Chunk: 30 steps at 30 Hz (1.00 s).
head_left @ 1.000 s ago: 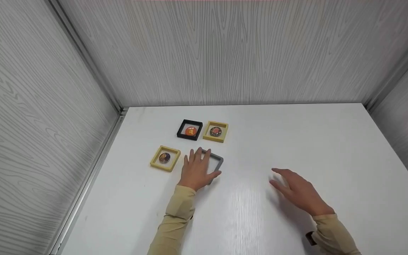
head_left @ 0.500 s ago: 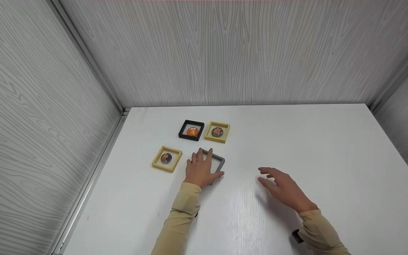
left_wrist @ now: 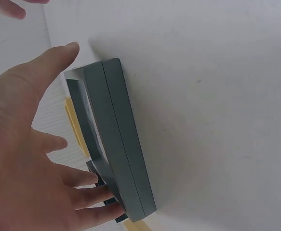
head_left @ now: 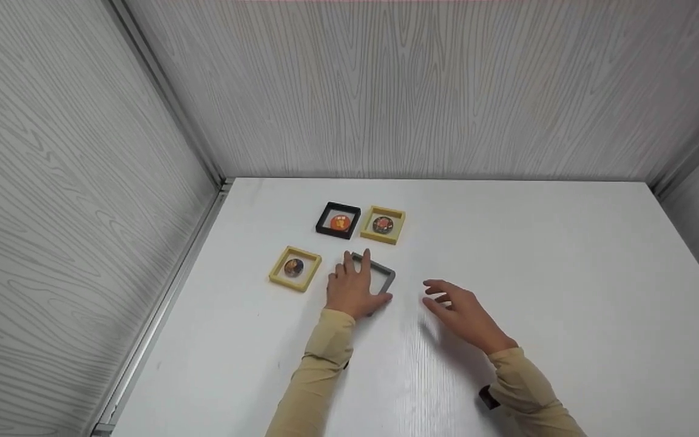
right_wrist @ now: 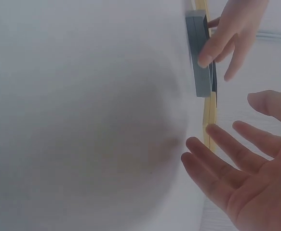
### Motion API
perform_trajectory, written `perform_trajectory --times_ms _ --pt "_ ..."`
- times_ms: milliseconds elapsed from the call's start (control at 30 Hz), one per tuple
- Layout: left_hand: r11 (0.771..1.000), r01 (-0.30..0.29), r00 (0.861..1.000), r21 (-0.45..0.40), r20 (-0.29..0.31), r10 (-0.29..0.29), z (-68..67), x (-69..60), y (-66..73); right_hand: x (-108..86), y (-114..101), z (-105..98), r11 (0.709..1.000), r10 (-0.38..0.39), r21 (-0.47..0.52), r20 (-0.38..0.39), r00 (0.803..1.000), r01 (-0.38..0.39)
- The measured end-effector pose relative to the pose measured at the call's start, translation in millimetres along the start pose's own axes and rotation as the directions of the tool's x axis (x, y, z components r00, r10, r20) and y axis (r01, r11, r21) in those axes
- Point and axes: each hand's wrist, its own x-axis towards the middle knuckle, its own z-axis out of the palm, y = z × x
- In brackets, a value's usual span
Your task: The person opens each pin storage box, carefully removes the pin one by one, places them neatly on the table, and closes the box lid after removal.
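Left hand (head_left: 349,291) is spread over the gray frame (left_wrist: 121,139), whose right edge shows; right hand (head_left: 466,317) hovers, fingers parted, wide tabletop (head_left: 580,279) stretching rightward. Beyond the gray frame sit 1 black frame (head_left: 332,233) and 1 yellow frame (head_left: 378,238); another yellow frame (head_left: 287,284) lies left.

White table (head_left: 537,261), grey walls (head_left: 386,91) streaked with wood grain, tan sleeves (head_left: 320,364): against them, a grey frame (left_wrist: 115,139), two yellow frames (head_left: 378,238) and a black frame (head_left: 334,233) with an orange-and-yellow disc (head_left: 341,223).
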Motion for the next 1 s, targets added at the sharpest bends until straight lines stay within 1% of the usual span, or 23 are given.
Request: perform_trajectory --times_ms 67,267,533,600,733,833,900,1000 --pt "1.000 0.000 1.000 0.006 -0.002 0.000 0.5 0.5 1.3 1.1 -1 3 1.000 0.005 0.014 -0.006 1.000 -0.005" --pt "0.999 -0.026 0.999 0.033 -0.037 0.027 0.8 2.9 2.9 3.9 -5 5 1.000 0.012 0.019 -0.019 1.000 -0.011" --pt "0.999 -0.033 0.999 0.016 -0.034 0.033 2.0 -4.0 5.7 1.9 -4 13 0.998 0.044 0.034 -0.022 0.999 -0.043" --pt "0.999 -0.041 0.999 -0.006 -0.032 0.041 1.8 -6.1 7.3 0.6 -3 14 0.997 0.058 0.046 -0.027 0.998 -0.057" --pt "0.996 -0.052 0.999 -0.075 0.002 0.052 -2.4 -10.9 12.9 -1.7 -2 17 0.992 0.100 0.083 -0.029 0.995 -0.097" --pt "0.990 -0.054 0.997 -0.127 0.050 0.061 -7.5 -15.3 19.0 -3.8 -1 18 0.984 0.125 0.131 -0.014 0.992 -0.123" --pt "0.985 -0.065 0.995 -0.160 0.068 0.076 -11.1 -18.1 23.8 -5.4 0 17 0.976 0.136 0.170 0.000 0.991 -0.134" --pt "0.975 -0.081 0.990 -0.206 0.099 0.103 -17.5 -22.9 31.1 -8.3 1 16 0.953 0.138 0.267 0.036 0.990 -0.143"
